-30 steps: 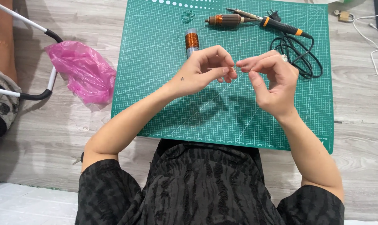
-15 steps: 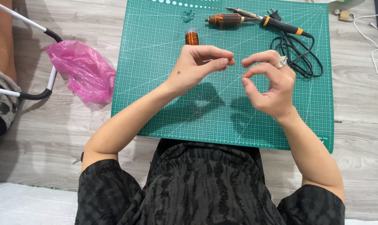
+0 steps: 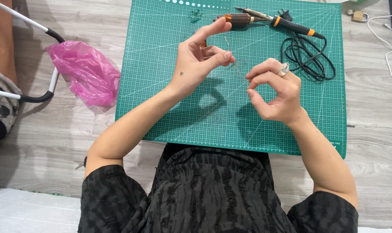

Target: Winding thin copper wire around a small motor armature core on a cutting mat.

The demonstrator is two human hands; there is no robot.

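Working above a green cutting mat [image 3: 170,108] on a grey plank floor, we hold both hands near the mat's middle. Our left hand [image 3: 196,64] has its index finger raised and its thumb pressed to a curled finger; our right hand [image 3: 276,92] closes thumb and index into a ring. A fine wire [image 3: 235,68], barely visible, runs between them, its long axis roughly left to right; what grips it we cannot tell. Open mat lies below the hands. Along the far edge rest a copper-wound part [image 3: 237,19] and a soldering iron [image 3: 291,26] with coiled cord. A pink bag [image 3: 86,73] lies just off the left edge.
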